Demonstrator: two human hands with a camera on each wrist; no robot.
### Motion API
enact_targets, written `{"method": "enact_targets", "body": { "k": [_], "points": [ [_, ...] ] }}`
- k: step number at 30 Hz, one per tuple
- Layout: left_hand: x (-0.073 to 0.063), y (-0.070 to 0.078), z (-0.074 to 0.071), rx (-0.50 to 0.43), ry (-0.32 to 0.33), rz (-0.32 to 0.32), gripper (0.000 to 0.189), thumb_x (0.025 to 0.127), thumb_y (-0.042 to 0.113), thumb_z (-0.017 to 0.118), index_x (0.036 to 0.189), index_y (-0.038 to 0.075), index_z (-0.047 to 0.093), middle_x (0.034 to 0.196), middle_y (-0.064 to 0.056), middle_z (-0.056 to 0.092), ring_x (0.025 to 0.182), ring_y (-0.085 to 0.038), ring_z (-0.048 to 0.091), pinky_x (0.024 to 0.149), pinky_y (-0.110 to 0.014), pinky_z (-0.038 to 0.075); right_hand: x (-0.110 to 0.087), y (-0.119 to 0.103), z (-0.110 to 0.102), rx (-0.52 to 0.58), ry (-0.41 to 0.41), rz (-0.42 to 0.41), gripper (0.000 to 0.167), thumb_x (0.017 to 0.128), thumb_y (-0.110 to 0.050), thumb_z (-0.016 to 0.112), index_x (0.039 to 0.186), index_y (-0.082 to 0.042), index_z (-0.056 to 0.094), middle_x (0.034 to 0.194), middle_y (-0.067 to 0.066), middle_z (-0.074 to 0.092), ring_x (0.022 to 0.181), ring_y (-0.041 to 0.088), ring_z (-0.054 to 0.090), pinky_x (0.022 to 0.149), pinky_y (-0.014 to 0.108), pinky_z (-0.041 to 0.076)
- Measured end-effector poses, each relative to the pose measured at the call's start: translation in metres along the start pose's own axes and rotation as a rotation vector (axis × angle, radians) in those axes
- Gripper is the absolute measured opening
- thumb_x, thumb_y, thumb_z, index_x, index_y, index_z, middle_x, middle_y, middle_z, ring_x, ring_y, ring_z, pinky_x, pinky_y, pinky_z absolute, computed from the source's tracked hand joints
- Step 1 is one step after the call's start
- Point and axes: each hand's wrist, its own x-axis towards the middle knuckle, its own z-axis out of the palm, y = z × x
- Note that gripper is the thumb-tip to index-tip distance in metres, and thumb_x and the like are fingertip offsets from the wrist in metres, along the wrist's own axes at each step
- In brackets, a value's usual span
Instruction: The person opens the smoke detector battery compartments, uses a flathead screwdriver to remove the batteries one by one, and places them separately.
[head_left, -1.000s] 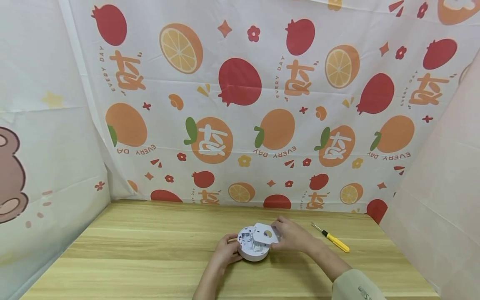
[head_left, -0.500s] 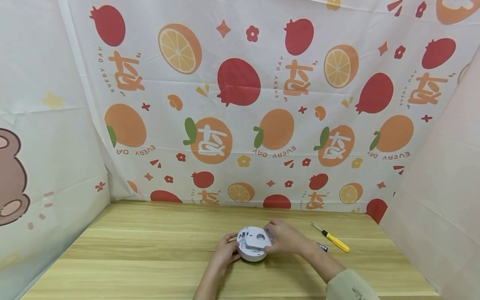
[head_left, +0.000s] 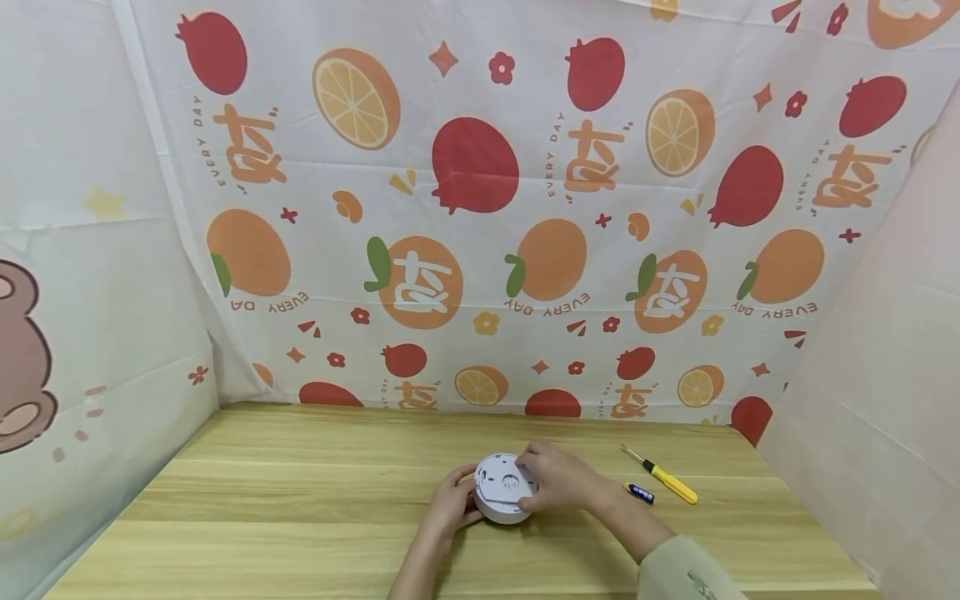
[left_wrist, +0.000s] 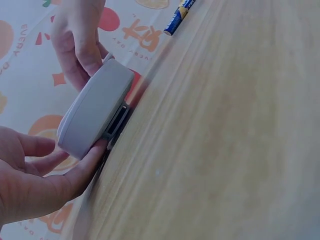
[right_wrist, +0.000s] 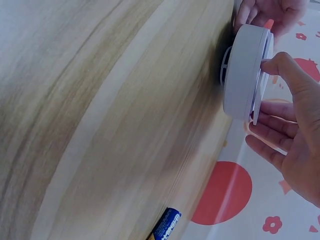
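Observation:
A round white smoke alarm [head_left: 501, 513] lies on the table, its back side up. My left hand [head_left: 448, 505] holds its left edge, with a finger under the body [left_wrist: 97, 107] in the left wrist view. My right hand [head_left: 561, 477] pinches a white battery cover [head_left: 504, 493] and lays it over the alarm's open back. Seen from the right wrist, the cover [right_wrist: 259, 95] sits slightly tilted from the body, thumb and fingers at its edges. The compartment beneath is hidden. A red tab [right_wrist: 269, 23] shows at the alarm's rim.
A blue battery [head_left: 639, 492] lies right of my right hand. Just beyond it is a yellow-handled screwdriver [head_left: 671, 483]. The wooden table [head_left: 262, 500] meets a fruit-print curtain [head_left: 487, 333] at the back, with pale curtains at both sides.
My right hand has moved left with the cover, from above the alarm's right part down onto its back. The battery has come into sight behind the wrist. My left hand stays in place.

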Motion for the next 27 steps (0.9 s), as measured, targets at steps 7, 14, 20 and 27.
{"method": "enact_targets", "body": {
  "k": [7, 14, 20, 27],
  "points": [
    [-0.001, 0.000, -0.001, 0.004, -0.016, 0.005, 0.046, 0.091, 0.009, 0.051, 0.129, -0.014, 0.036, 0.111, -0.026, 0.053, 0.086, -0.021, 0.055, 0.072, -0.035, 0.053, 0.005, 0.001, -0.001, 0.020, -0.018, -0.005, 0.057, 0.071, -0.040, 0.074, 0.114, -0.004, 0.062, 0.104, 0.001, 0.053, 0.090, 0.009, 0.048, 0.077, 0.024, 0.046],
    [0.003, -0.003, -0.002, 0.001, -0.027, 0.010, 0.049, 0.089, 0.004, 0.054, 0.130, -0.015, 0.034, 0.113, -0.030, 0.050, 0.091, -0.026, 0.056, 0.076, -0.041, 0.052, 0.006, 0.001, -0.004, 0.084, -0.031, -0.023, 0.054, 0.072, -0.036, 0.074, 0.114, -0.004, 0.061, 0.105, 0.002, 0.053, 0.093, 0.012, 0.049, 0.079, 0.026, 0.046],
    [0.002, -0.003, -0.001, -0.008, -0.021, 0.012, 0.048, 0.088, 0.002, 0.054, 0.129, -0.015, 0.035, 0.112, -0.031, 0.050, 0.088, -0.024, 0.057, 0.076, -0.040, 0.052, 0.002, 0.008, 0.000, 0.453, 0.081, 0.173, 0.045, 0.084, -0.027, 0.064, 0.121, -0.002, 0.056, 0.120, 0.015, 0.051, 0.109, 0.031, 0.048, 0.086, 0.045, 0.045],
    [0.002, -0.004, 0.000, -0.028, -0.014, 0.003, 0.049, 0.087, 0.001, 0.053, 0.130, -0.014, 0.034, 0.112, -0.030, 0.050, 0.083, -0.021, 0.057, 0.070, -0.037, 0.054, -0.007, 0.005, 0.017, 1.118, 0.178, 0.509, 0.042, 0.092, -0.010, 0.048, 0.123, 0.018, 0.040, 0.106, 0.022, 0.056, 0.093, 0.032, 0.057, 0.079, 0.042, 0.051]
  ]
}}
